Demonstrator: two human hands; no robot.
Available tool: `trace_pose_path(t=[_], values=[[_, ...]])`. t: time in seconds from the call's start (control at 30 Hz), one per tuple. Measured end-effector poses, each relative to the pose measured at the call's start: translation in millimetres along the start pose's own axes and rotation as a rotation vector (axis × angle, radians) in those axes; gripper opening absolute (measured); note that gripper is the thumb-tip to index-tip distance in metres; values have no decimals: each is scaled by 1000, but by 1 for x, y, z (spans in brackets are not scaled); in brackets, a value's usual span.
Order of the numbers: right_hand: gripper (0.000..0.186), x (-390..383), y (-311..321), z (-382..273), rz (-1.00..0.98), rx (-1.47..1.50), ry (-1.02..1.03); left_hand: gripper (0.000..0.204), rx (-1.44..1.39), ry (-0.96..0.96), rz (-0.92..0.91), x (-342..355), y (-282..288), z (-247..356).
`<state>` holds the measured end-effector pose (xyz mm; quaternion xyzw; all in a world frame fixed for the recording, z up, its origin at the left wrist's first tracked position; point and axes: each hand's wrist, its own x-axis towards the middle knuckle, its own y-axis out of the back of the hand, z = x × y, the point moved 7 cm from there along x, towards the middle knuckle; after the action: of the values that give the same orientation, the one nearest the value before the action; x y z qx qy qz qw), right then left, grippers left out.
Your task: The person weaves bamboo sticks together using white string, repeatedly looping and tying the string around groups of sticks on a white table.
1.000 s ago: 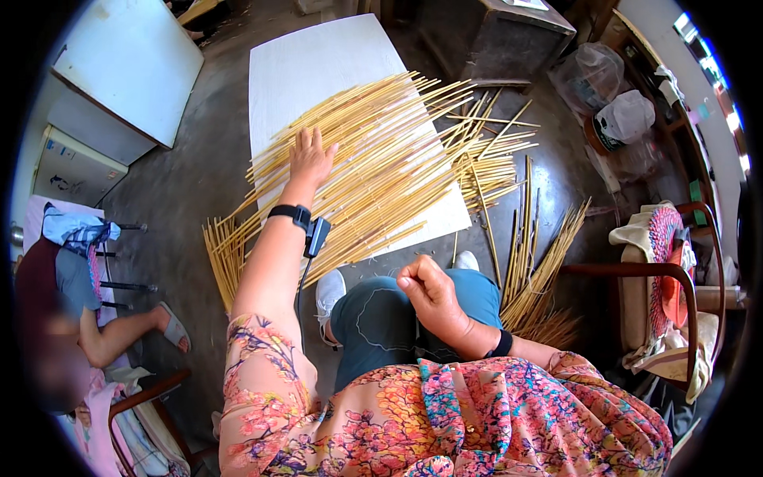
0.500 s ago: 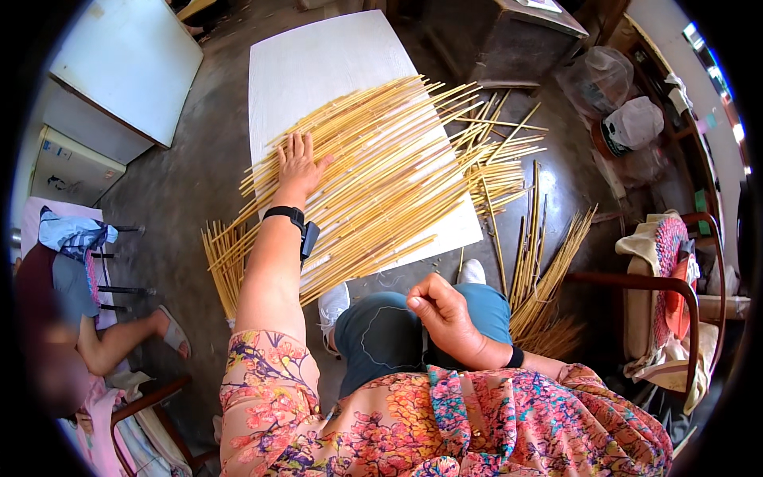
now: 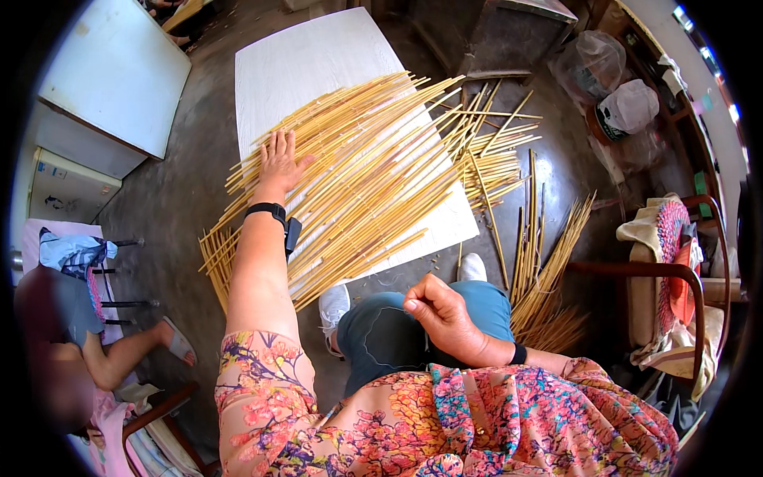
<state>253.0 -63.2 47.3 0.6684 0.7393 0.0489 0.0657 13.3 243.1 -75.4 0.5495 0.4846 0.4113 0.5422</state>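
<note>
fingers of the right hand [image 3: 445,318] curl together in a loose fist, resting above the knees [image 3: 397,334] and gripping nothing that shows. beyond the shoes [image 3: 334,306], bamboo sticks [image 3: 373,183] lie fanned across a white board [image 3: 318,63] on the floor. left hand [image 3: 278,163] lies flat on the sticks, fingers apart, near the fan's left edge. more sticks [image 3: 540,270] lie loose on the floor to the right, beside a chair [image 3: 675,270].
</note>
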Motion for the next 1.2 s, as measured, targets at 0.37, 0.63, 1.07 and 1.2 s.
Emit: trace_pose_path(t=[0.37, 0.63, 1.07, 1.2], values=[[6, -2, -3, 5, -10, 82, -12, 84, -165, 61, -45, -18, -2, 66], [9, -7, -8, 11, -22, 123, -75, 82, -176, -131, 126, -22, -10, 64], [8, -10, 5, 16, -3, 34, -90, 84, -153, -353, -95, -2, -10, 68], [9, -8, 3, 11, -11, 104, -80, 89, -235, -238, 5, -19, 9, 82]])
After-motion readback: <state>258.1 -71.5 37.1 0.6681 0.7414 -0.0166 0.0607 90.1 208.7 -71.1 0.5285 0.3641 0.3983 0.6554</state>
